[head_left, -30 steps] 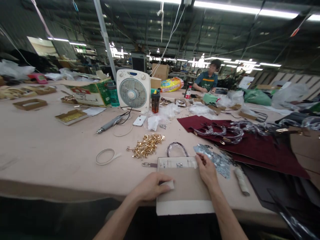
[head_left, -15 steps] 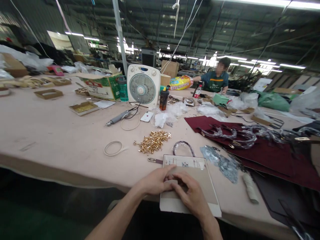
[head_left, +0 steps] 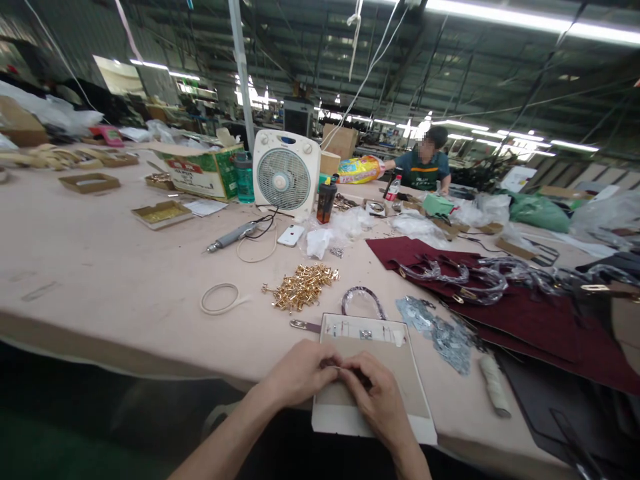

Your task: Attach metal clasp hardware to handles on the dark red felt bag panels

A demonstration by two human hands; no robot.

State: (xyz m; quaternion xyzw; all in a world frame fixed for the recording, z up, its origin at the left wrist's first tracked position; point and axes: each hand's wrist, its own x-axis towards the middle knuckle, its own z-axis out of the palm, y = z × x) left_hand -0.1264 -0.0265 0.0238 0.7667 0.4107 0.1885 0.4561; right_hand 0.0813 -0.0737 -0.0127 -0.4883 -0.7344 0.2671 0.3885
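My left hand and my right hand meet fingertip to fingertip above a flat bag piece at the table's front edge. Both are closed in a pinch; whatever lies between the fingers is too small to make out. The bag piece has a beige inside, pale edges and small metal fittings along its far strip. A dark handle in clear wrap curves out behind it. From its left corner sticks a short strap with a gold-coloured plate. Beyond lies a heap of small gold-coloured fittings.
Left of the heap are a coil of pale tape and a grey electric screwdriver. A phone, box fan and dark bottle stand farther back. Grey metal plates and maroon panels lie right. A co-worker sits across.
My left fingers, stretched out before, have curled in to meet the right fingertips. A small pale piece seen between the hands is now hidden. The view has shifted slightly.
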